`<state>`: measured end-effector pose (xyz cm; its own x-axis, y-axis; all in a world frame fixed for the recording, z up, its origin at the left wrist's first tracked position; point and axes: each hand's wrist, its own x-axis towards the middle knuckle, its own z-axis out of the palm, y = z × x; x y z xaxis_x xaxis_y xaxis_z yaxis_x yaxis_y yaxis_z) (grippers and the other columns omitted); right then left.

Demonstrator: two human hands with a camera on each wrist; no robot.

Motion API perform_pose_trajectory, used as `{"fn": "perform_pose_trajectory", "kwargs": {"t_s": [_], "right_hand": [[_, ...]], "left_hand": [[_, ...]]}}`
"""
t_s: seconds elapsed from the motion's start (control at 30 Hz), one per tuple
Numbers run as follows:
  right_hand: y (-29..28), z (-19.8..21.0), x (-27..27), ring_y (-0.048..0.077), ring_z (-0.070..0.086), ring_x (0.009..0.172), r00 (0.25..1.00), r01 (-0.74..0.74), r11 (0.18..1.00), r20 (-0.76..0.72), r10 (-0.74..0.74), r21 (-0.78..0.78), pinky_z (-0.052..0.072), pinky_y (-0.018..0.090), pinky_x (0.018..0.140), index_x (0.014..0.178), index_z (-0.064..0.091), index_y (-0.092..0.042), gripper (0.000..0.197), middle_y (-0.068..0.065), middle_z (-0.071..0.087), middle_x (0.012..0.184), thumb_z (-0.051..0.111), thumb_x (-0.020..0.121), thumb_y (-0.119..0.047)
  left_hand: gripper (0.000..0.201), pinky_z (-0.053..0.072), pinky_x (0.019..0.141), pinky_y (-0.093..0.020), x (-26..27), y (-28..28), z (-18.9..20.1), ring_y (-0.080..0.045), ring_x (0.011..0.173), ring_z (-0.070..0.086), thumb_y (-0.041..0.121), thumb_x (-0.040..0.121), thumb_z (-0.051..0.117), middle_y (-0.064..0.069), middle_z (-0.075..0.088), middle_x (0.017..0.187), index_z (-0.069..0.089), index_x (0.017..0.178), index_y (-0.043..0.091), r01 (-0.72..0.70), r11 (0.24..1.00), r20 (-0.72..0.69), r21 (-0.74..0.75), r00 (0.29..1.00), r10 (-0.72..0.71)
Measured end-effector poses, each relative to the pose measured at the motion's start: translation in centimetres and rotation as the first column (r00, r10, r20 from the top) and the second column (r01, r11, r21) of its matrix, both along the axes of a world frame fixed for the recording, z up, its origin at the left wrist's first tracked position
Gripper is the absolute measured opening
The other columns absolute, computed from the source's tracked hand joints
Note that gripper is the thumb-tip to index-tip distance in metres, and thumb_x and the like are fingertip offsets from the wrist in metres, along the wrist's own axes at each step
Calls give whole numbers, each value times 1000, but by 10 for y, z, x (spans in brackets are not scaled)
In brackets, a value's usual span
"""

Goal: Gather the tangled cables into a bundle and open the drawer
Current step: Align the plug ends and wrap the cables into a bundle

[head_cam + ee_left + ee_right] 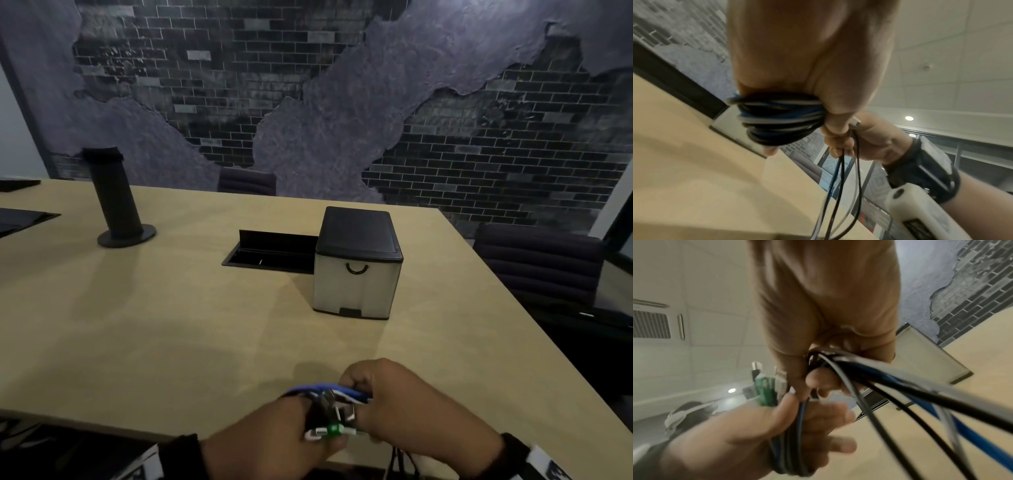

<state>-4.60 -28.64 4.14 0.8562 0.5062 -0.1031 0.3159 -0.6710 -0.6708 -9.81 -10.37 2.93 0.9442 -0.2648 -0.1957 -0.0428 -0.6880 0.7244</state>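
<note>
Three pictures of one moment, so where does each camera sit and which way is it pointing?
Head: worn on the head, facing forward and down over the table; both hands show.
Left wrist: looks along the left hand, which grips the coiled cables.
Right wrist: looks along the right hand, which holds loose strands.
Shared: every view shows the cables and the drawer box.

I see a dim head view with soft shadows on the pale wooden table [171, 325]; both wrist views smear, edges bowing, ceiling spotlight [909, 118] at three o'clock.

An office meeting room: long table [171, 308] with cable hatch [270, 253], padded chairs [537, 263], tiled ceiling [962, 48]
</note>
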Motion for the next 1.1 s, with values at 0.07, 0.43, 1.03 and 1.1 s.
{"fn": "perform_pose_trajectory", "kwargs": {"t_s": [0.07, 0.43, 1.03, 1.1], "right_hand": [[-3, 5, -5, -1, 54, 53, 999, 36, 991, 2, -37, 126, 45, 20, 57, 88, 67, -20, 6, -9, 58, 66, 63, 87, -24], [7, 7, -35, -4, 62, 92, 958, 136, 864, 159, -240, 484, 47, 10, 80, 140, 30, -59, 56, -27, 62, 106, 48, 96, -31], [17, -39, -27, 12, 56, 54, 954, 282, 810, -237, -181, 515, 45, 26, 60, 70, 60, -27, 13, -2, 59, 58, 62, 84, -27], [12, -36, -24, 10, 51, 51, 959, 219, 820, -273, -80, 528, 41, 21, 56, 70, 59, -27, 18, -4, 55, 55, 60, 88, -23]], "left_hand": [[13, 48, 92, -19, 9, -1, 0, -4, 105, 63, 50, 86, 63, 16, 68, 101, 53, 92, 45, -34, 992, 53, -119, 998, 41], [30, 56, 79, -23, 44, -44, 24, 1, 84, 72, 46, 70, 64, 6, 78, 91, 74, 96, 33, -286, 529, -167, -799, 951, 262], [38, 54, 58, -23, 61, -42, 37, -12, 60, 65, 26, 73, 66, -7, 73, 74, 72, 94, -5, -312, 239, -281, -920, 947, 152], [34, 52, 50, -21, 57, -42, 40, -13, 50, 57, 33, 75, 65, -4, 62, 58, 72, 78, -1, -328, 239, -307, -914, 944, 122]]}}
